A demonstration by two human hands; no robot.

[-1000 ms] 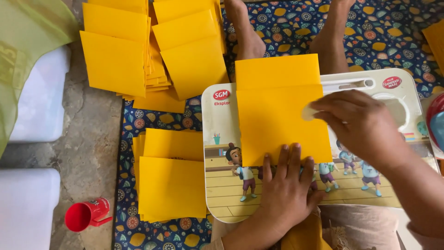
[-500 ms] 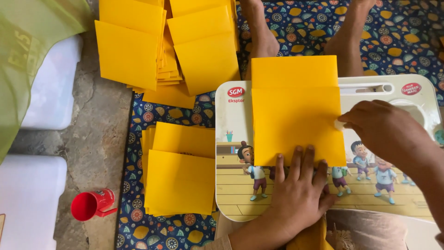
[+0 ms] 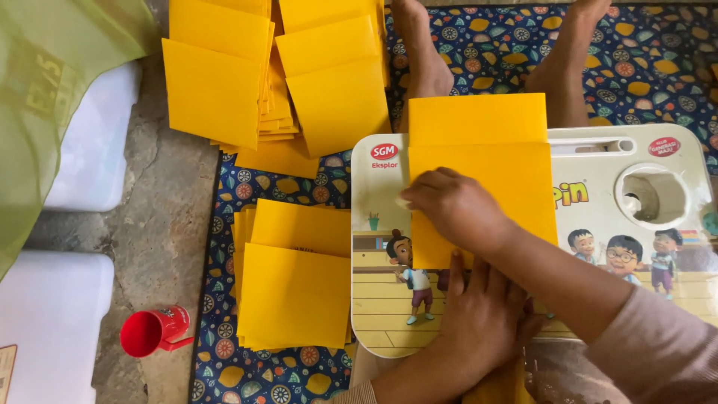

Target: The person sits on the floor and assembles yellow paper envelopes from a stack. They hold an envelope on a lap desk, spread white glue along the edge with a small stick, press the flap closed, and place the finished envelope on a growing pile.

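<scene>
Seen from the head camera, a yellow sheet lay on the small white bench, which had cartoon pictures on it and a round hole at one end. The sheet looked folded, with a strip at the top sticking out past a line across it. The right hand reached across to the sheet's left edge. Its fingers were curled, and a tiny white bit peeped out by the fingertips. I could not tell what it was, or if the hand really gripped it. The left hand lay open and flat on the bottom edge of the sheet, pressing it down. It looked like the rubbing or pressing part of the work, done along the sheet's side. Any more rubbing would need the flat hand to hold the sheet so it did not slide, and a soft, even push. A neat stack of yellow sheets sat just left of the bench on the flowery mat. More yellow piles lay farther off, near two bare feet. A red cup lay on its side on the floor, well apart from the hands.
</scene>
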